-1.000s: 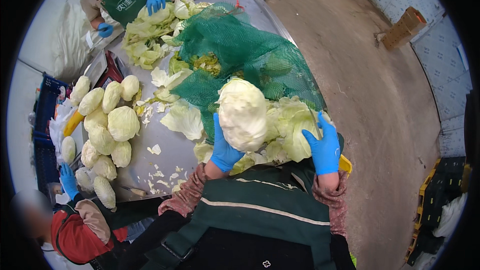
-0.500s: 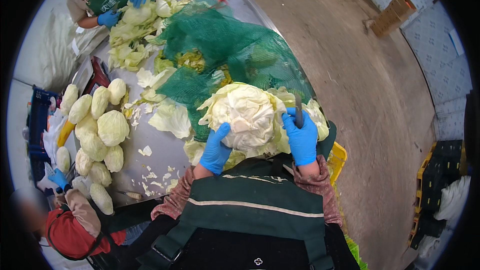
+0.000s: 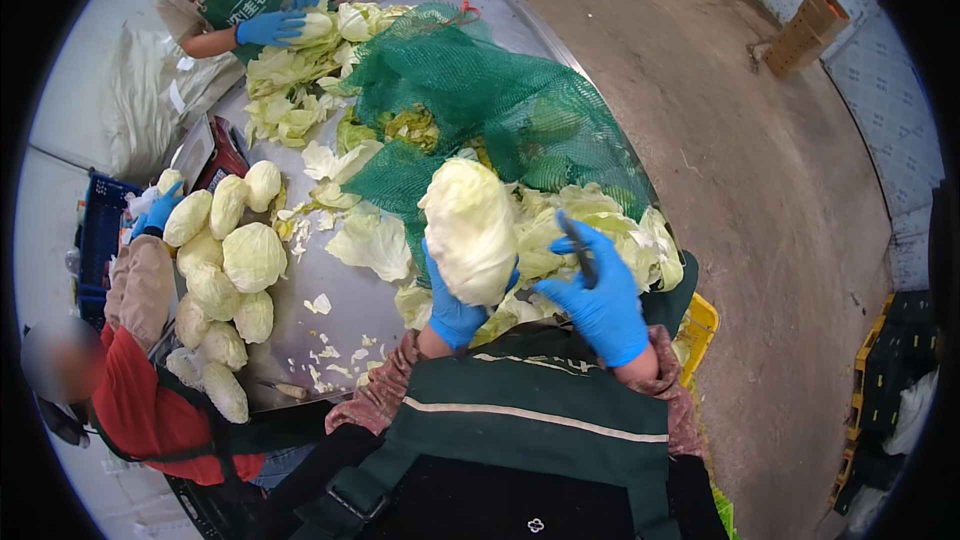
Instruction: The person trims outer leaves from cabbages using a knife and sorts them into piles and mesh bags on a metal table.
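My left hand (image 3: 450,305), in a blue glove, holds a pale trimmed cabbage (image 3: 467,225) upright over the near side of the steel table (image 3: 315,325). My right hand (image 3: 600,295), also gloved, is just right of the cabbage and grips a dark-handled knife (image 3: 578,250). Loose outer leaves (image 3: 640,240) lie beneath and around both hands, with green mesh (image 3: 510,115) behind them. To the left, several whitish cabbages (image 3: 252,258) form a pile. A small wooden-handled knife (image 3: 290,390) lies at the table's near edge.
A co-worker (image 3: 240,0) at the back handles leaves; another, in red (image 3: 150,410), reaches past the pile toward blue crates (image 3: 95,240). A yellow crate (image 3: 700,330) is at my right, stacked dark crates (image 3: 885,380) by the wall, a cardboard box (image 3: 805,30) farther back.
The cabbage has turned from a ragged leafy face to a smooth upright side. My right hand has drawn away from it. The co-worker in red has reached farther along the table.
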### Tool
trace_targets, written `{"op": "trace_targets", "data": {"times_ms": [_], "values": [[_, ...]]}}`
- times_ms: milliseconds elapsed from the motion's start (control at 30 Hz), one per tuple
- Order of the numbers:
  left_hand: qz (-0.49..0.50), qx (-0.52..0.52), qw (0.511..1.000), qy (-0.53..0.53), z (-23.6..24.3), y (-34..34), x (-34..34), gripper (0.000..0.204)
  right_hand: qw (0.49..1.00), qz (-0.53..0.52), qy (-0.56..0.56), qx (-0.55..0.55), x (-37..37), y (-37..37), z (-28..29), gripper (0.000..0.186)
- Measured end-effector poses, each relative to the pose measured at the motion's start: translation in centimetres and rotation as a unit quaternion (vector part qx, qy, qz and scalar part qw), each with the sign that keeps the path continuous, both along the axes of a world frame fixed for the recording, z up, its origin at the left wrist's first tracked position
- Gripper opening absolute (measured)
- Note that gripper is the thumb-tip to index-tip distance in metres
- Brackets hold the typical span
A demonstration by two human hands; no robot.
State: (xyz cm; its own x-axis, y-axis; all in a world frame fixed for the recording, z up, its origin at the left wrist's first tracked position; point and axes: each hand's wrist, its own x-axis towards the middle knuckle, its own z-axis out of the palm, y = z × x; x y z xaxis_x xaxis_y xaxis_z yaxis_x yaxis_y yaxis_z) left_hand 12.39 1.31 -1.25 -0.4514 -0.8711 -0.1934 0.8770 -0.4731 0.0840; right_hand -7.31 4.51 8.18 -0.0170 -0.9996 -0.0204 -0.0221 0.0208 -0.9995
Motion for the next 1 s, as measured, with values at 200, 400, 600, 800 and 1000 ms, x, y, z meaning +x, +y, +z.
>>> {"op": "trace_targets", "data": {"times_ms": [200, 400, 600, 800, 1000], "values": [[0.007, -0.027, 0.988, -0.154, 2.5, -0.3, -1.5, 0.089, 0.986, -0.016, 0.161, -0.042, 2.1, -0.7, 2.0, 0.079], [0.009, -0.048, 0.987, -0.156, 0.5, -0.1, 0.1, 0.089, 0.998, 0.018, 0.045, -0.037, 0.8, -0.2, 0.7, 0.07], [0.034, -0.138, 0.975, 0.17, 0.0, -1.1, -0.2, 0.083, 0.993, 0.061, -0.051, -0.087, 0.2, 0.5, 0.8, 0.066], [-0.032, -0.122, 0.991, 0.04, 7.5, -3.2, -1.1, 0.053, 0.993, -0.015, -0.062, -0.102, -1.4, 2.1, 1.6, 0.062], [0.05, -0.119, 0.979, 0.158, 2.2, -2.8, -0.2, 0.049, 0.963, 0.172, 0.133, -0.162, -1.3, 2.4, 4.1, 0.073]]}}
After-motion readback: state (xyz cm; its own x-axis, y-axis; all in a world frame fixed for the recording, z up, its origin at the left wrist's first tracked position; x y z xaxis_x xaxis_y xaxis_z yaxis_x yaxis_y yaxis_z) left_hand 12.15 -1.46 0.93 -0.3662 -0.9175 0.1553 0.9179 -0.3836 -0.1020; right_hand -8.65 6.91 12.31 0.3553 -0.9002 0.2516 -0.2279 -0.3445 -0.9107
